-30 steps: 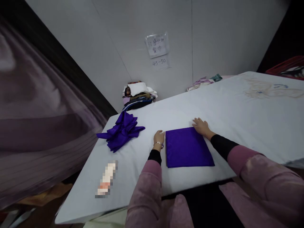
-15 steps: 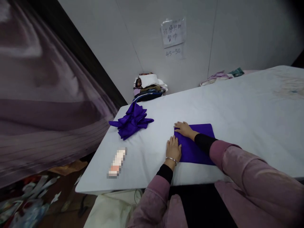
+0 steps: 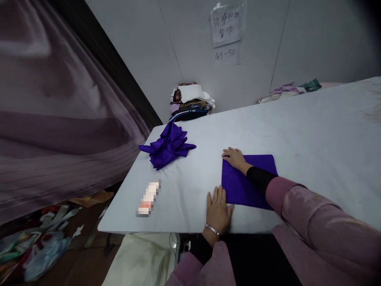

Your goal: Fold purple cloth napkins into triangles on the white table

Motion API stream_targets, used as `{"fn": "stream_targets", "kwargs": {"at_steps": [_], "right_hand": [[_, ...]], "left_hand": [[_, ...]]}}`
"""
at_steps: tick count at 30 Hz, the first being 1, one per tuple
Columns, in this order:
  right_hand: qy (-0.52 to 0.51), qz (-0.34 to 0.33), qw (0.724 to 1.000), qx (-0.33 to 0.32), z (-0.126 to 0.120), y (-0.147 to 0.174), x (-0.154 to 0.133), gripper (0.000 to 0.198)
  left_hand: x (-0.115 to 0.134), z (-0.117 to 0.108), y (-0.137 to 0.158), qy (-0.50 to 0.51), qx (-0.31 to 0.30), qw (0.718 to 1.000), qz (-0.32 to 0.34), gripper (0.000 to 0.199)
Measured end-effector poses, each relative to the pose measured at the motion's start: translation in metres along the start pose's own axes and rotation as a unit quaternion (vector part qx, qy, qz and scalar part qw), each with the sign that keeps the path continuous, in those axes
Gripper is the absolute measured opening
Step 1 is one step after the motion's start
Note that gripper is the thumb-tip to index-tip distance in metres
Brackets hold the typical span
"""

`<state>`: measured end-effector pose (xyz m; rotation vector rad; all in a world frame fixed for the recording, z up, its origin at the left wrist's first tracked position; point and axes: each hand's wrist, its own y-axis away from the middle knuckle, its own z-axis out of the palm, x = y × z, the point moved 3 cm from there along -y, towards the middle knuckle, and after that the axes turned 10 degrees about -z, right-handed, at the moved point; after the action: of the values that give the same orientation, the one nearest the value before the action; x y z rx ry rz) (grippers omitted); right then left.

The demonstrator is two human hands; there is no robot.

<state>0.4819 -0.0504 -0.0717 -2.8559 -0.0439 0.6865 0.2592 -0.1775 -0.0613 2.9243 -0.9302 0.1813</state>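
A purple cloth (image 3: 245,184) lies flat in a roughly square shape on the white-covered table (image 3: 190,214). My right hand (image 3: 235,159) rests on its far left corner, fingers stretched out and pointing left. Nearer the table's front edge, my left hand (image 3: 218,212) lies flat with its fingers apart, at the cloth's near left corner. Its fingertips reach the cloth's edge, while most of the palm is on the white cover. My right forearm crosses over the cloth and hides part of its right side.
A crumpled purple cloth heap (image 3: 169,146) sits at the table's left end, with a pixelated object (image 3: 149,198) in front of it. Folded fabrics (image 3: 192,101) are stacked by the wall. More cloths (image 3: 287,90) lie along the back edge. A curtain (image 3: 68,119) hangs at left.
My left hand has slid toward me, down the cloth's left edge to its near corner. My right hand stays at the far left corner. The whole view has shifted slightly.
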Motion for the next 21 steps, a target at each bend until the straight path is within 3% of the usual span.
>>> {"fn": "stream_targets", "kwargs": {"at_steps": [9,14,17,21], "right_hand": [[0.001,-0.006,1.0,-0.022,-0.011,-0.003,-0.006,0.031],[0.026,-0.118,0.99,-0.079,-0.009,0.029,-0.027,0.061],[0.026,-0.166,0.98,-0.104,-0.003,0.05,-0.037,0.067],[0.031,-0.127,0.986,-0.102,-0.003,0.046,-0.032,0.064]], "left_hand": [[0.0,-0.002,0.016,-0.006,-0.008,1.0,-0.012,0.061],[0.0,-0.003,0.015,0.003,-0.005,1.0,-0.012,0.061],[0.0,-0.003,0.015,0.005,-0.005,1.0,-0.013,0.06],[0.001,-0.002,0.015,0.001,0.002,1.0,-0.01,0.06]]}}
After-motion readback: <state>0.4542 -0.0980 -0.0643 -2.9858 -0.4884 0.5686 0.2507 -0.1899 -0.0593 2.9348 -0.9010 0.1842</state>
